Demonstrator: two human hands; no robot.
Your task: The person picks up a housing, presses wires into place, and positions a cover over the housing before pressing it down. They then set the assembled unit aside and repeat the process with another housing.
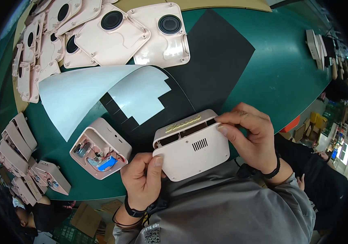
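In front of me I hold a pale pink speaker housing (206, 115) with gold raised lettering on its top. A matching pink panel (186, 162) with a row of dark vent slots covers its near side, and dark gaps show between panel and housing along the upper edge. My left hand (142, 179) grips the left end, thumb on the panel's corner, fingers partly hidden. At the upper right corner, my right hand (249, 132) pinches the panel's edge between thumb and fingers. Left of these stands an open pink housing (119, 140), with wires and a blue battery pack (106, 164) inside.
Pink panels with round black speakers (164, 49) pile up at the back left. Black sheets (218, 53) and a curled white backing sheet (76, 89) lie mid-table. Several pink housings (52, 177) stand at the left edge. Other people are beside the green table (279, 77).
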